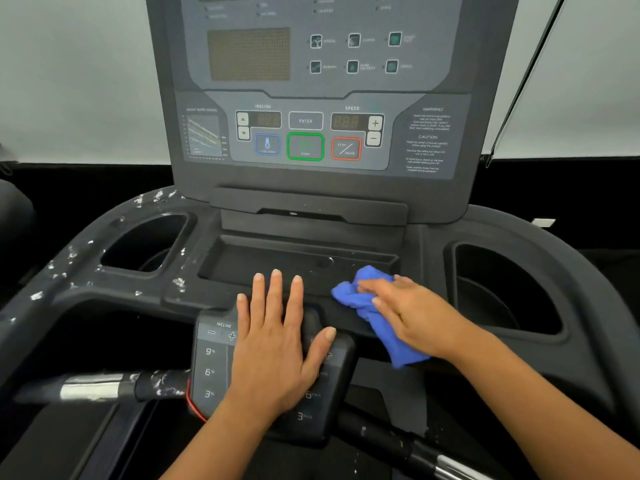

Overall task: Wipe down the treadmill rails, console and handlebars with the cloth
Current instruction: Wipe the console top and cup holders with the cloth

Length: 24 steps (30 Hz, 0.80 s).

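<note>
The dark treadmill console (311,133) rises ahead with its display and buttons. My right hand (412,313) presses a bunched blue cloth (367,306) against the front lip of the shallow centre tray (277,261). My left hand (280,344) lies flat, fingers spread, on the small quick-key panel (214,368), holding nothing. The left handlebar (104,388), with a metal grip sensor, carries white flecks. The right handlebar (436,459) runs out at the bottom right.
Cup holders (145,244) (502,289) sit left and right of the tray. White flecks cover the left side of the console deck (69,258). A red safety cord (194,407) loops beside the quick-key panel. A pale wall stands behind.
</note>
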Tool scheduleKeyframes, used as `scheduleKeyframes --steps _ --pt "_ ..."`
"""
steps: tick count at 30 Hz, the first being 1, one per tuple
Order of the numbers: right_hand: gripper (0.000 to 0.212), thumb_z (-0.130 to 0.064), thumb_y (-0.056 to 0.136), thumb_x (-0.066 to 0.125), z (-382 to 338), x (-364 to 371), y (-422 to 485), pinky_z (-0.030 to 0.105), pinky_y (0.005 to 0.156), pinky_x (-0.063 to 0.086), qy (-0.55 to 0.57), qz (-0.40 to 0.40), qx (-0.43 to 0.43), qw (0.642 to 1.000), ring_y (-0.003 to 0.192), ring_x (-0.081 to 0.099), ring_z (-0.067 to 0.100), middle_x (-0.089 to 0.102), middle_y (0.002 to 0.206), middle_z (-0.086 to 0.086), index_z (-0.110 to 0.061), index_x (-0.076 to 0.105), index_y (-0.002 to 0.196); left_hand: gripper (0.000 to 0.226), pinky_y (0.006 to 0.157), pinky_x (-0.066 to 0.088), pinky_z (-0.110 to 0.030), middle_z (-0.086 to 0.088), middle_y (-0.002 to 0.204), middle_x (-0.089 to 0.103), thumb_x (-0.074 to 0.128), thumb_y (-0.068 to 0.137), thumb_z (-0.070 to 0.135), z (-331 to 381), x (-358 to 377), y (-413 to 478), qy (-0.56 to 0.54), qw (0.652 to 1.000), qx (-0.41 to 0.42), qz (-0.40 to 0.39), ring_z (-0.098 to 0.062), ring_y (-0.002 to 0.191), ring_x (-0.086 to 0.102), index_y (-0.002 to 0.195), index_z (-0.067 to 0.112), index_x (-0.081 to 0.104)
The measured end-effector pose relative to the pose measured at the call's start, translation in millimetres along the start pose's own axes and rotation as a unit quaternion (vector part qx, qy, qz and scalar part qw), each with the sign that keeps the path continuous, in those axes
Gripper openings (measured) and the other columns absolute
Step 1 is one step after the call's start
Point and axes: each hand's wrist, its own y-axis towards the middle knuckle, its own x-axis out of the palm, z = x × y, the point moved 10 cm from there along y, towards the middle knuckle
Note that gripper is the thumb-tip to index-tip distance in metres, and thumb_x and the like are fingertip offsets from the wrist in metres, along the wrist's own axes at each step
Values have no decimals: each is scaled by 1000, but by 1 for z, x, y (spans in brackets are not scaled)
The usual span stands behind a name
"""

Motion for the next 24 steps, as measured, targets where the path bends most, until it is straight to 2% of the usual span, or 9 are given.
scheduleKeyframes --steps 2,5,7,11,14,16,19,21,24 --pt "37 -24 101 32 -2 1 2 28 99 34 -15 -10 14 1000 111 50 23 58 122 5 -24 46 136 80 114 2 -50 -18 153 25 16 92 68 -3 2 0 19 1000 -4 -16 -35 145 9 147 12 30" --pt "39 -25 101 33 -33 6 32 36 96 38 22 -17 -25 999 115 51 27 55 131 5 -24 47 137 81 112 7 -52 -21 150 31 15 92 68 -4 6 2 28 999 -5 -39 -37 142 19 145 10 33" --pt "38 -22 101 37 -50 16 57 37 95 39 36 -45 -45 997 114 52 27 55 132 5 -23 46 138 81 112 10 -54 -22 149 33 13 93 67 -3 7 3 33 998 -7 -43 -38 141 23 145 8 31" --pt "34 -21 101 39 -63 22 74 34 87 42 54 -78 -58 994 102 56 27 61 118 6 -21 49 134 82 112 17 -55 -22 148 34 11 93 67 -3 6 3 39 998 -10 -49 -37 140 26 146 7 29" --pt "35 -26 99 40 -42 16 45 32 88 40 18 -31 -63 997 103 55 27 61 118 9 -20 52 132 81 113 16 -56 -18 145 41 12 93 67 -6 4 3 31 998 3 -56 -37 138 31 144 9 36" --pt "33 -22 94 44 -19 -1 18 33 84 41 6 26 -49 998 93 58 28 65 103 10 -13 63 118 77 108 11 -59 -15 143 45 13 94 65 -12 2 4 36 998 8 -53 -40 137 32 142 13 41" --pt "22 -6 85 50 -13 -17 6 28 81 40 33 91 -32 995 85 55 13 65 91 8 -3 68 97 74 109 5 -58 -20 139 48 12 95 62 -28 -3 12 42 998 3 -44 -43 138 28 140 13 45" --pt "30 -9 84 47 -25 -9 23 25 78 37 23 98 -18 995 90 58 18 67 95 10 -3 69 103 75 110 6 -57 -21 138 48 10 96 60 -36 -1 17 31 998 5 -45 -43 138 28 138 10 46" --pt "41 -20 87 41 -48 16 47 40 81 47 24 34 -18 999 95 58 27 66 102 6 -17 64 121 76 111 16 -59 -19 141 46 6 96 59 -36 3 19 3 998 25 -53 -41 139 26 138 10 45"
